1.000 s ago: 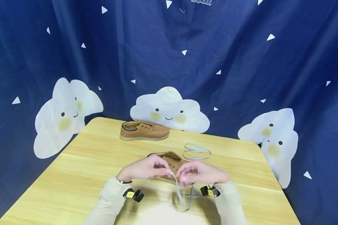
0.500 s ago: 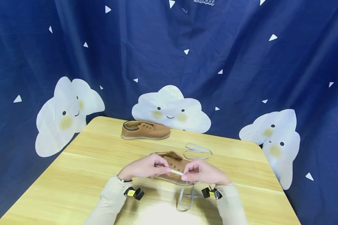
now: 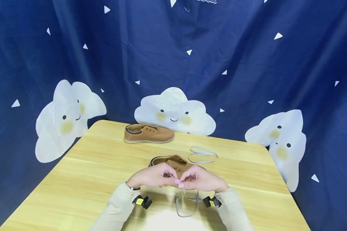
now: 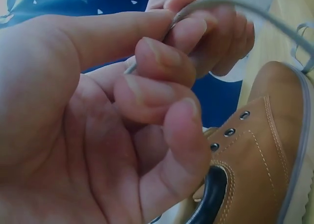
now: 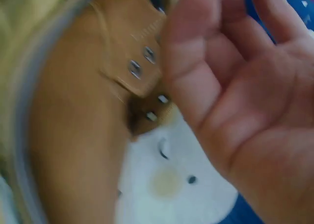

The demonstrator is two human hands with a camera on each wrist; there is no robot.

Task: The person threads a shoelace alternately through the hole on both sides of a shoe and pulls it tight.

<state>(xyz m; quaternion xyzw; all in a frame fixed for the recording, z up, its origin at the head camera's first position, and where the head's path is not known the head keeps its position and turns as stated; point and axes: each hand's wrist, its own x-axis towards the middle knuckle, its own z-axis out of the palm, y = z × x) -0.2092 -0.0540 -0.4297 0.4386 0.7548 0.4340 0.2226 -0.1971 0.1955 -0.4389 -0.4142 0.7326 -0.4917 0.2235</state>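
My left hand (image 3: pixel 155 176) pinches a grey shoelace (image 4: pixel 274 22) between thumb and fingertips. My right hand (image 3: pixel 204 180) meets it fingertip to fingertip, also pinching the lace near the same spot; its fingertips are cut off in the right wrist view. The rest of the lace hangs below the hands in a loop. Right behind them lies a brown shoe (image 4: pixel 255 150), partly covered by both hands in the head view. Its metal-rimmed eyelets (image 5: pixel 148 54) show no lace through them, and its toe points right.
A matching brown shoe (image 3: pixel 159 134) stands at the table's back edge. A second grey shoelace (image 3: pixel 203 155) lies looped behind the near shoe, to the right. A blue curtain (image 3: pixel 219 38) with white clouds hangs around the wooden table (image 3: pixel 84 176).
The hands have come together at the lace. My right fingertips took hold of it beside the left ones, after a short stretch was held between them half a second ago.
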